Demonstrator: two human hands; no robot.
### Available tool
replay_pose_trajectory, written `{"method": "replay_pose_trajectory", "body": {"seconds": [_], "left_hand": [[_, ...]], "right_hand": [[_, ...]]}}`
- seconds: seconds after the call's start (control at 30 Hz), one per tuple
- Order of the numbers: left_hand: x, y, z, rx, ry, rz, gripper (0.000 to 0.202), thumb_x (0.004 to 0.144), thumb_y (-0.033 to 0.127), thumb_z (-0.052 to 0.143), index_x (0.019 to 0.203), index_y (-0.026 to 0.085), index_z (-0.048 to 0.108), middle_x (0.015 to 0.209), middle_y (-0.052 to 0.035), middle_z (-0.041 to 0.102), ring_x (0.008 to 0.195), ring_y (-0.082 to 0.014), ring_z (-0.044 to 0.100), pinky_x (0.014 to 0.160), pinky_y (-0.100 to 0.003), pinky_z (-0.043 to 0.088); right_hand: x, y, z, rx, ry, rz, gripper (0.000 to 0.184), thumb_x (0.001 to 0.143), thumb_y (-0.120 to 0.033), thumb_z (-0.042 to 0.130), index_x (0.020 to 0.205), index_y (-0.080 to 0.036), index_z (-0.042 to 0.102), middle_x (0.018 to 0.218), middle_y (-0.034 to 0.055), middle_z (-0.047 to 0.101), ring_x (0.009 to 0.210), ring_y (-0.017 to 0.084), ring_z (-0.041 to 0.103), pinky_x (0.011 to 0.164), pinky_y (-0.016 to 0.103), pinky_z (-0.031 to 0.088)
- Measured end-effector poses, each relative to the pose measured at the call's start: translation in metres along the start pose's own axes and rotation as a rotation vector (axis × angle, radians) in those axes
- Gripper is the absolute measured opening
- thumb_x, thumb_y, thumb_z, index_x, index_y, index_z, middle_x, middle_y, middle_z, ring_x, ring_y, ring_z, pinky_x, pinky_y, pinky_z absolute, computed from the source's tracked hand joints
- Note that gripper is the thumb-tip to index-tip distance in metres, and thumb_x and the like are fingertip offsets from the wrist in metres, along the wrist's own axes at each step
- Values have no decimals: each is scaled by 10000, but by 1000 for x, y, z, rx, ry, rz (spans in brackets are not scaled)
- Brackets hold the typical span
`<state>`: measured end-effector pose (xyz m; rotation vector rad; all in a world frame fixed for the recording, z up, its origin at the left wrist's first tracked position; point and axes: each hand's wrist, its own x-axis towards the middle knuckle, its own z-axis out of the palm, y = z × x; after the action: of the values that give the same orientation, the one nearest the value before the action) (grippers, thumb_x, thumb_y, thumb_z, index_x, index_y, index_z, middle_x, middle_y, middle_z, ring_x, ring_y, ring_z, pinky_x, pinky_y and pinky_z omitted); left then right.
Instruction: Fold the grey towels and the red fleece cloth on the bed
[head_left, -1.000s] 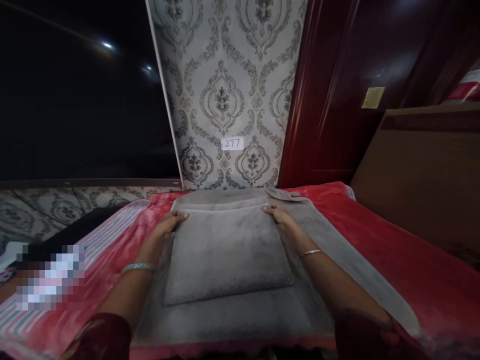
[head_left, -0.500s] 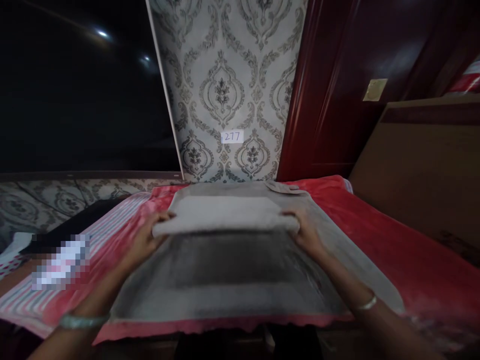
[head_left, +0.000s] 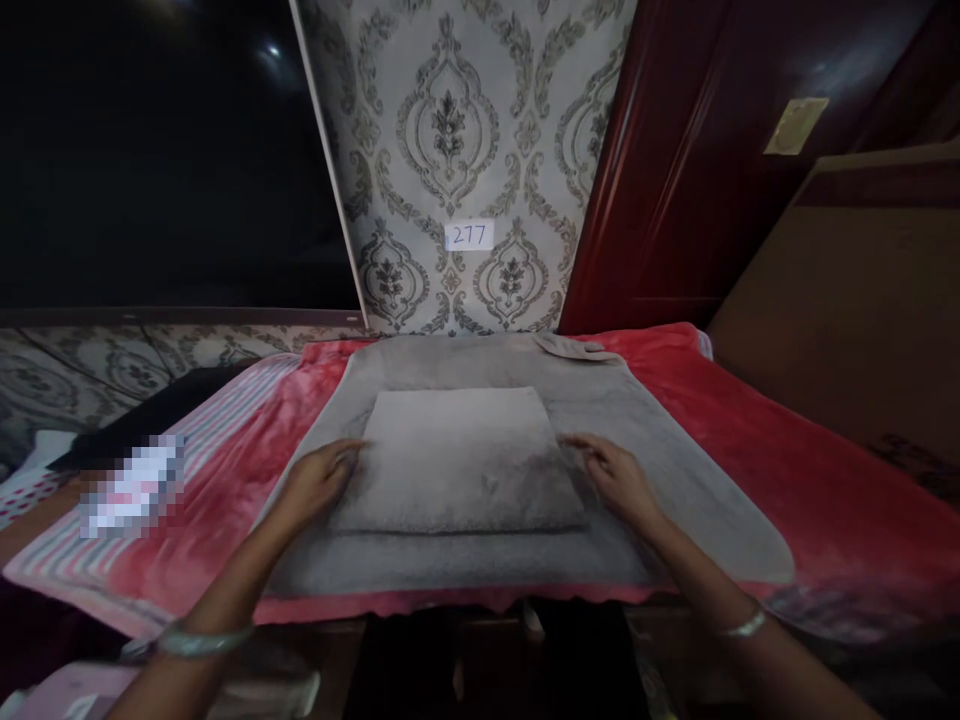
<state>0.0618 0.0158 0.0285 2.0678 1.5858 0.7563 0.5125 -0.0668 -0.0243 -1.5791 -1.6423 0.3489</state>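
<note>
folded grey towel (head_left: 461,460) sits dead centre, flat, a squarish pad. it lies on a bigger grey towel (head_left: 675,480) that is spread out under it and shows on all sides. clock centred on the folded towel, 12 = away from the person.

left hand (head_left: 315,485) at 8 o'clock: palm down, fingers loosely together and stretched, tips touching the folded towel's left edge. nothing gripped, hand flat and open. can't tell if the tips are tucked under the edge.

right hand (head_left: 619,480) at 4 o'clock: palm down, fingers a little spread, tips on the folded towel's right edge, the rest of the hand on the bigger towel. open too, holding nothing.

silver bangle (head_left: 199,640) on the left wrist at 7, thin bangle (head_left: 742,625) on the right wrist at 5.

bigger towel lies on a red blanket (head_left: 810,450), which shows at 3 and again at 9. small tag (head_left: 574,347) on the bigger towel's far edge at 1. striped cloth (head_left: 225,420) beside the red blanket at 10.

patterned wallpaper (head_left: 450,130) at 12, with a white label (head_left: 469,236) reading 277. dark red door (head_left: 675,150) at 1 to 2. brown wooden board (head_left: 847,300) at 2 to 3, standing behind the blanket. dark glossy pane (head_left: 150,150) at 10 to 11, with a light glint in it.

near edge at 6 is too dark to read.
</note>
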Motion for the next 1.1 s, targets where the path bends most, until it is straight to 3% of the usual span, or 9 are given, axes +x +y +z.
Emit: {"method": "replay_pose_trajectory", "body": {"seconds": [0.1, 0.17, 0.23, 0.37, 0.5, 0.7, 0.83, 0.97, 1.1], "left_hand": [[35, 57, 39, 206, -66, 191, 591, 817, 262, 503, 1395, 143, 532, 1505, -97, 499, 1411, -250, 430, 1196, -392, 297], [55, 93, 70, 328, -119, 278, 640, 866, 273, 506, 1462, 51, 434, 1567, -186, 382, 1469, -276, 329, 1209, -406, 260], [70, 113, 97, 443, -74, 279, 612, 926, 307, 461, 1490, 74, 401, 1591, -198, 330, 1492, -300, 273, 1212, -477, 228], [78, 103, 135, 571, -54, 226, 577, 985, 430, 371, 1513, 200, 400, 1607, -157, 315, 1498, -331, 247, 1197, -589, 183], [74, 84, 148, 591, -67, 219, 594, 993, 481, 321, 1529, 231, 378, 1613, -141, 308, 1495, -335, 254, 1194, -595, 181], [81, 85, 139, 604, -79, 174, 642, 977, 541, 330, 1531, 220, 374, 1612, -155, 303, 1500, -311, 250, 1198, -568, 182], [89, 56, 106, 617, -86, -12, 658, 975, 549, 299, 1532, 205, 370, 1629, -140, 260, 1511, -340, 197, 1178, -620, 180], [88, 18, 65, 534, -95, -163, 603, 994, 472, 237, 1553, 261, 320, 1640, -96, 241, 1487, -346, 264, 1152, -626, 247], [82, 19, 45, 554, -92, -209, 560, 976, 454, 326, 1505, 291, 414, 1619, -96, 303, 1470, -391, 282, 1130, -680, 235]], "right_hand": [[52, -34, 20, -7, 24, 33, 590, 877, -221, 420, 1461, -173, 487, 1438, 86, 558, 1320, 230, 512, 1124, 401, 386], [83, -57, 40, -137, -4, 36, 613, 901, -217, 406, 1503, -103, 415, 1515, 126, 465, 1409, 237, 407, 1178, 399, 305], [99, -70, 61, -308, -3, 82, 597, 946, -249, 390, 1520, -86, 381, 1565, 153, 382, 1462, 271, 311, 1193, 431, 256], [89, -62, 94, -542, -85, 69, 549, 1004, -347, 381, 1529, -189, 389, 1602, 122, 322, 1483, 335, 237, 1175, 548, 210], [76, -46, 103, -583, -133, 60, 544, 1019, -379, 356, 1534, -205, 387, 1603, 123, 320, 1477, 343, 246, 1164, 556, 207], [82, -44, 103, -582, -125, 63, 537, 1025, -399, 341, 1530, -223, 393, 1604, 108, 324, 1477, 324, 246, 1165, 538, 199], [80, -44, 103, -582, -133, 59, 540, 1025, -393, 346, 1535, -218, 383, 1608, 110, 314, 1478, 327, 243, 1163, 534, 203], [78, -44, 104, -572, -120, 56, 530, 1019, -376, 367, 1523, -216, 405, 1599, 122, 329, 1471, 331, 260, 1162, 539, 202], [82, -48, 102, -568, -122, 61, 529, 1017, -362, 379, 1521, -202, 405, 1598, 129, 329, 1469, 337, 261, 1163, 551, 203]]}}
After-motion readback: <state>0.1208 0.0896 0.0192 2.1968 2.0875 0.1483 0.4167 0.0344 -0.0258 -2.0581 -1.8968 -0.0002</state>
